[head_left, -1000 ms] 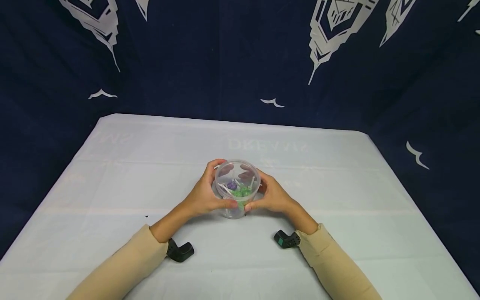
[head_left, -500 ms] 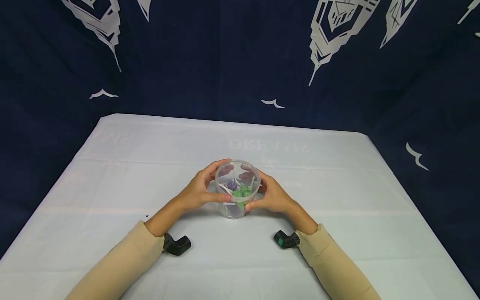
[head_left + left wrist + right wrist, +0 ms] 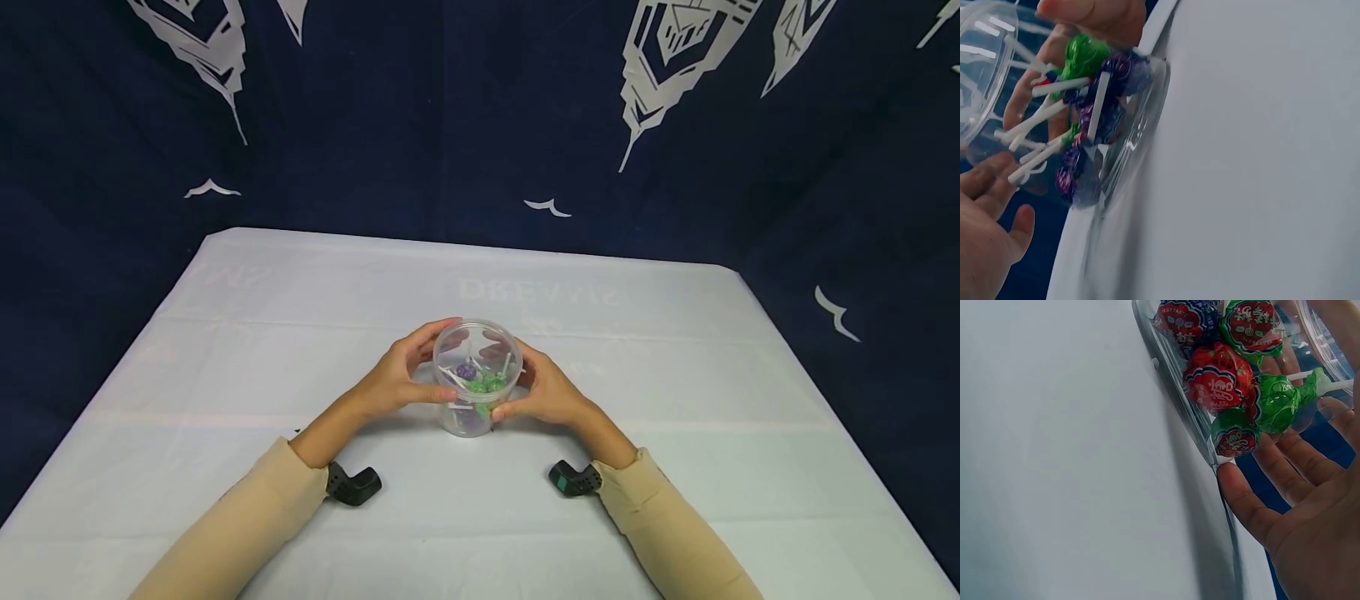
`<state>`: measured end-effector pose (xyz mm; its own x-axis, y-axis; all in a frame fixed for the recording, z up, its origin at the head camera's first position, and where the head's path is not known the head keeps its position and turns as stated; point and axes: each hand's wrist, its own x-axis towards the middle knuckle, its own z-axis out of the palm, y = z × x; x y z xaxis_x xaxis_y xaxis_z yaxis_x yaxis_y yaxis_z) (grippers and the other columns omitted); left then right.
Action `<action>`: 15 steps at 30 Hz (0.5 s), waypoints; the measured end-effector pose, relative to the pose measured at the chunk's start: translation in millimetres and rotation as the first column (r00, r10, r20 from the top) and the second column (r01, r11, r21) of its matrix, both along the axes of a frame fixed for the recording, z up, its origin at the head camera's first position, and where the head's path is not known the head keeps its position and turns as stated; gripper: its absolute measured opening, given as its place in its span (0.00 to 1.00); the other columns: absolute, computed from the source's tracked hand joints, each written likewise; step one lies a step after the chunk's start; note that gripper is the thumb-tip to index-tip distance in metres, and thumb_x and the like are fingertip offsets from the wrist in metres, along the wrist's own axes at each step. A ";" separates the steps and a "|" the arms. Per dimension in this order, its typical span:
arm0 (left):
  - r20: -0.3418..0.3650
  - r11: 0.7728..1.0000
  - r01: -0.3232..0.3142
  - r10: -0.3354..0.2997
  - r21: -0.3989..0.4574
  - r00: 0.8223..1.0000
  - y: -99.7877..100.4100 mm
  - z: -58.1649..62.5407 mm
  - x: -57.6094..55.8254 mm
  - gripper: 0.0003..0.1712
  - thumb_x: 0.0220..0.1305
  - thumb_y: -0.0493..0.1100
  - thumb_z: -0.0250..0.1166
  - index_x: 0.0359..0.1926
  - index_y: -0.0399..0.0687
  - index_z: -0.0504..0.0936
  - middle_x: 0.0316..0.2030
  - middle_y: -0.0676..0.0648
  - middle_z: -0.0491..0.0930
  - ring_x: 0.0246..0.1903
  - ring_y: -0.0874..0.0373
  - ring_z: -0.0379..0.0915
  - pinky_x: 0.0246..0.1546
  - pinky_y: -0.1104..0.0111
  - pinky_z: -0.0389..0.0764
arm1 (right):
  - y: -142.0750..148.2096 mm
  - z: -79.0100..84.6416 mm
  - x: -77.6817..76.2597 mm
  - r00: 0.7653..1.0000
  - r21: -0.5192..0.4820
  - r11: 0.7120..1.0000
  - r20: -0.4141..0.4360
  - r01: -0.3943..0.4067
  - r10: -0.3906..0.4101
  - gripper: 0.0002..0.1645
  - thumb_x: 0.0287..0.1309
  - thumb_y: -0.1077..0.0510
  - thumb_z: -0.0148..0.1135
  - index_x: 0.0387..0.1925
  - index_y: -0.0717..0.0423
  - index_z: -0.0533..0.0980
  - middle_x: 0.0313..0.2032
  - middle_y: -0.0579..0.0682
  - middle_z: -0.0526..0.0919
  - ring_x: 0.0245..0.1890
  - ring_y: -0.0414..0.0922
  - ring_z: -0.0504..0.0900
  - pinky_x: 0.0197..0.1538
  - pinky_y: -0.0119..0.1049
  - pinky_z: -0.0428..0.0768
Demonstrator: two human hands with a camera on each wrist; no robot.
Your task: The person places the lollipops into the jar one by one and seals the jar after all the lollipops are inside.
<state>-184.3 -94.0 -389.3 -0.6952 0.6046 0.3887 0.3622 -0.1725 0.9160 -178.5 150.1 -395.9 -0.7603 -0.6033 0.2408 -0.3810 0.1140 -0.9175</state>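
A clear, round plastic jar (image 3: 465,421) stands upright on the white-covered table, holding several lollipops. Wrapped heads of green (image 3: 1085,56), purple (image 3: 1069,172) and red (image 3: 1217,378) show through its wall, with white sticks (image 3: 1099,106) among them. My left hand (image 3: 393,375) holds the jar's left side, thumb across the near side below the rim and fingers around the far side. From the right, my right hand (image 3: 551,387) grips it the same way, its thumb low on the near side. Some fingers are visible only through the clear plastic.
White cloth covers the table (image 3: 675,375), with faint lettering towards its far edge. A dark blue curtain (image 3: 450,117) with white patterns hangs behind. A small dark speck (image 3: 297,430) lies left of the left wrist. Black wrist cameras (image 3: 354,485) sit at both cuffs.
My left hand has shifted slightly left and away from me, and its thumb has slid back along the jar's near side. The jar and my right hand stay almost in place.
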 end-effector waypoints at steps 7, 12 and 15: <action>-0.164 0.996 -0.034 0.020 -0.085 0.986 -3.7 -15.0 -5.2 0.61 0.50 0.64 0.64 0.71 0.46 0.36 0.63 0.34 0.58 0.62 0.38 0.54 0.58 0.41 0.56 | 3.9 -1.3 -4.1 1.000 0.083 0.996 -0.014 0.019 -0.018 0.58 0.32 0.63 0.78 0.66 0.59 0.56 0.57 0.64 0.68 0.56 0.59 0.67 0.54 0.48 0.73; -0.358 0.916 -0.293 0.186 -0.273 0.915 -14.1 -13.0 8.1 0.62 0.47 0.74 0.57 0.71 0.56 0.34 0.69 0.47 0.45 0.67 0.50 0.44 0.60 0.45 0.55 | 16.2 -1.4 -6.5 0.997 0.260 0.965 -0.070 0.038 -0.020 0.65 0.33 0.57 0.78 0.70 0.43 0.48 0.62 0.56 0.64 0.60 0.51 0.65 0.54 0.46 0.73; -0.493 0.806 -0.443 0.223 -0.392 0.841 -24.1 -10.6 17.0 0.63 0.45 0.74 0.59 0.71 0.58 0.33 0.70 0.52 0.39 0.68 0.52 0.39 0.61 0.45 0.52 | 26.4 5.6 -1.3 0.986 0.386 0.917 -0.163 0.104 -0.043 0.67 0.36 0.46 0.76 0.71 0.38 0.40 0.65 0.51 0.58 0.62 0.49 0.62 0.55 0.47 0.71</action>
